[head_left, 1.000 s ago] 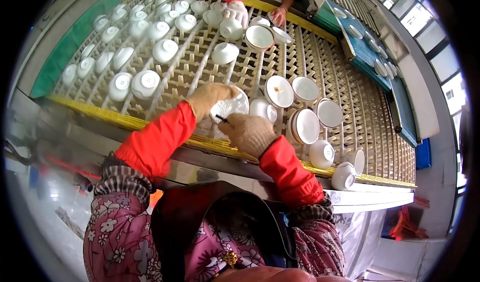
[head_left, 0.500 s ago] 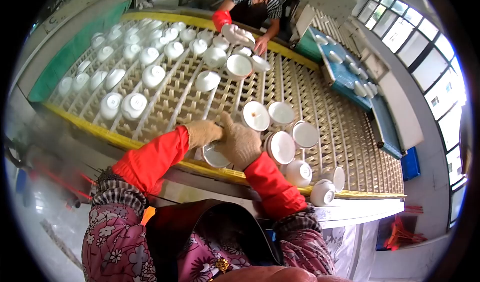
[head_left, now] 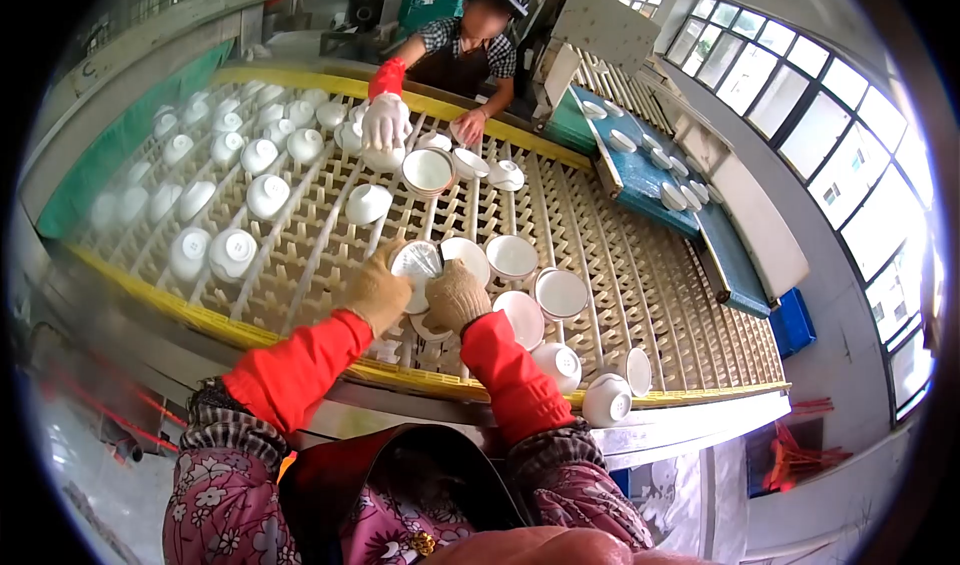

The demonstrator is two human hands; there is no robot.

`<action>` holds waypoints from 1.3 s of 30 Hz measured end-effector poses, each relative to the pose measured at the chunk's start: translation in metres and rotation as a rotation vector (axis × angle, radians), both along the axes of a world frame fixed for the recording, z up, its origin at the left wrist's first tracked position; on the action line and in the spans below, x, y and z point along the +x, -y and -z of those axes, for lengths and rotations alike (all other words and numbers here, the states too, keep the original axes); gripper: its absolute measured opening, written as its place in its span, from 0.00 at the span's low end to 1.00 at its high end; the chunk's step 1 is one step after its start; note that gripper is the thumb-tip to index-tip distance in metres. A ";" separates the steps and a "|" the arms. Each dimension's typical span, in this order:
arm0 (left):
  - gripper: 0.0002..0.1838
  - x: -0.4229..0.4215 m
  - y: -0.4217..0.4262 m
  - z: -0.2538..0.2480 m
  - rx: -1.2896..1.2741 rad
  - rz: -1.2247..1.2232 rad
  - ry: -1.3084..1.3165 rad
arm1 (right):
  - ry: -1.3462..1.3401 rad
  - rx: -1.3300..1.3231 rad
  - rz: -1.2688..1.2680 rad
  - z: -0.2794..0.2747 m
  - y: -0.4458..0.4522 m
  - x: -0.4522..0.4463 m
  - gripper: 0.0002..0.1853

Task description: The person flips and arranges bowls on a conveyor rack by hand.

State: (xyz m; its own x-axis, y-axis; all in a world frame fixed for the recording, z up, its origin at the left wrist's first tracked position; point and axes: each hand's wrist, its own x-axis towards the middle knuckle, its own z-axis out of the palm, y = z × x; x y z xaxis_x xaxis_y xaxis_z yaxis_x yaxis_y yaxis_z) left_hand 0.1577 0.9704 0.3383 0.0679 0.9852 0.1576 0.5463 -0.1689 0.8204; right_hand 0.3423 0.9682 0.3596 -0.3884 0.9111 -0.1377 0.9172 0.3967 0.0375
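Note:
My left hand, in a tan knit glove, grips the left rim of a white bowl whose inside faces me. My right hand, gloved the same way, is closed at the bowl's lower right edge. A thin dark sliver shows by its thumb; I cannot make out what it is. Below the hands, another white bowl is partly hidden. Just to the right stand several upright bowls, among them a white one and a pinkish one. Two bowls lie tipped near the front edge.
The slatted conveyor has a yellow edge. Upside-down and tilted bowls crowd its left side. Across it, a co-worker's white-gloved hand and bare hand touch bowls. A blue belt carries more bowls at right.
My view has tilted up. My hands have moved apart and the bowl between them has been raised to show its inside. The co-worker's hands have lowered their bowls onto the conveyor.

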 end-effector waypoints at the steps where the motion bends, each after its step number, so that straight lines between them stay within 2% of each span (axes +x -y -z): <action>1: 0.34 -0.007 -0.004 -0.008 -0.039 0.034 -0.046 | -0.004 0.098 -0.127 0.011 -0.002 0.005 0.25; 3: 0.29 -0.013 -0.013 -0.017 -0.121 0.060 -0.118 | -0.079 0.153 -0.105 0.023 0.003 0.010 0.24; 5: 0.29 -0.018 -0.023 -0.009 -0.115 0.096 -0.250 | -0.058 0.243 -0.253 0.019 0.016 0.017 0.22; 8: 0.29 -0.023 -0.032 0.003 -0.090 0.178 -0.377 | -0.549 -0.129 0.312 0.004 0.033 0.007 0.21; 11: 0.31 -0.030 -0.024 -0.017 -0.128 0.305 -0.346 | -0.737 -0.369 0.468 -0.042 0.059 0.007 0.21; 13: 0.32 -0.040 -0.032 -0.014 0.025 0.464 -0.421 | -0.590 -0.267 0.198 -0.028 0.060 0.014 0.22; 14: 0.31 -0.046 -0.038 -0.013 0.053 0.542 -0.397 | -0.631 -0.352 0.224 -0.020 0.063 0.017 0.20; 16: 0.29 -0.055 -0.040 -0.026 0.100 0.703 -0.343 | -0.706 -0.517 0.289 -0.040 0.082 0.009 0.17; 18: 0.27 -0.057 -0.035 -0.040 -0.172 0.764 -0.142 | -0.683 -0.425 0.126 0.002 0.073 0.018 0.23; 19: 0.20 -0.052 -0.037 -0.039 -0.143 0.669 -0.363 | -0.818 -0.443 0.195 0.003 0.072 0.021 0.23; 20: 0.18 -0.052 -0.036 -0.031 0.063 0.715 -0.605 | -0.953 -0.462 0.266 0.003 0.069 0.027 0.24; 21: 0.16 -0.050 -0.039 -0.019 0.278 0.751 -0.846 | -1.096 -0.486 0.438 -0.021 0.072 0.026 0.23; 22: 0.15 -0.045 -0.045 -0.006 0.503 0.772 -1.083 | -1.162 -0.519 0.539 -0.042 0.077 0.031 0.26; 23: 0.12 -0.038 -0.051 0.008 0.339 0.790 -0.936 | -1.155 -0.217 0.248 0.004 0.055 0.040 0.29; 24: 0.11 -0.031 -0.057 0.021 0.182 0.790 -0.783 | -1.061 -0.048 0.085 0.021 0.052 0.041 0.31; 25: 0.12 -0.020 -0.054 0.022 0.300 0.867 -0.887 | -0.960 0.143 -0.055 0.018 0.054 0.033 0.32; 27: 0.15 -0.005 -0.045 0.024 0.268 0.892 -0.914 | -0.645 0.287 -0.072 -0.002 0.072 0.026 0.33; 30: 0.22 0.009 -0.031 0.028 -0.165 0.694 -0.670 | -0.478 0.120 0.070 -0.004 0.070 0.021 0.28; 32: 0.24 0.017 -0.017 0.007 0.100 0.731 -0.741 | -0.478 0.061 0.148 -0.005 0.065 0.029 0.27; 34: 0.25 0.029 0.006 -0.029 0.077 0.592 -0.606 | -0.508 0.097 0.189 -0.002 0.060 0.040 0.28; 36: 0.23 0.048 0.036 -0.062 -0.217 0.264 -0.260 | -0.553 0.155 0.226 -0.007 0.063 0.050 0.32; 37: 0.22 0.054 0.038 -0.062 -0.161 0.254 -0.271 | -0.572 0.200 0.216 -0.003 0.063 0.056 0.32; 39: 0.25 0.055 0.012 -0.008 -0.010 0.347 -0.067 | -0.627 0.213 0.234 -0.004 0.064 0.063 0.32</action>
